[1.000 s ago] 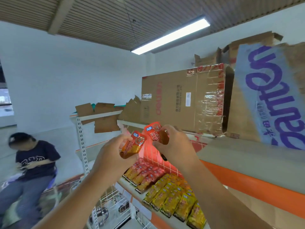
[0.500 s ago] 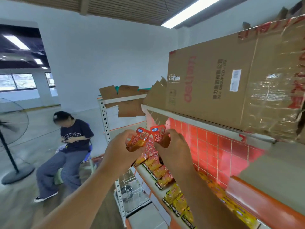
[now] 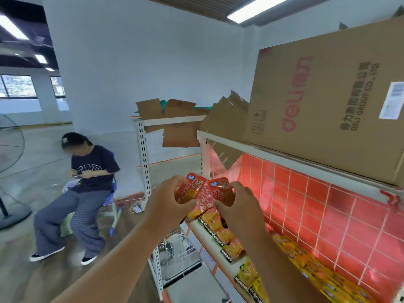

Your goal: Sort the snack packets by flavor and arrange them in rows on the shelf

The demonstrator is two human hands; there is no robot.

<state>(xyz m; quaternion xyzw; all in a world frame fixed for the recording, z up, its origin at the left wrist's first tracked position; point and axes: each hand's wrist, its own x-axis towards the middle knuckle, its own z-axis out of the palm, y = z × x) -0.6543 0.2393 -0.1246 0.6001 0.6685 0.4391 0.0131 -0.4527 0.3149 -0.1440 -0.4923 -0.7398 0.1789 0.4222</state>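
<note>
Snack packets (image 3: 220,236) in red rows, with yellow rows (image 3: 248,275) beside them, are lying sorted on the shelf (image 3: 200,235). I am gripping a red packet (image 3: 188,190) in my left hand (image 3: 167,203) and a second red packet (image 3: 221,188) in my right hand (image 3: 239,207), just above the shelf. Both are awaiting placing, I judge.

Open air: in front of the shelf (image 3: 201,235) and off its left end; the left hand (image 3: 166,204) pinches a red packet (image 3: 188,190) here, and the right hand (image 3: 241,205) pinches a second red packet (image 3: 221,189).
Overhead limit: upper shelf rail (image 3: 284,159) carrying a large cardboard box (image 3: 328,101); a torn cardboard flap (image 3: 226,150) droops below the rail at its left end.
Rear limit: red grid panel (image 3: 332,215).
Shelf floor: orange packet rows (image 3: 222,234) left, yellow packet rows (image 3: 317,272) right, packed close; a bare strip runs along the front lip.
Left side: white upright post (image 3: 144,162); seated person (image 3: 87,182) well apart.
Below: wire basket (image 3: 177,256).
</note>
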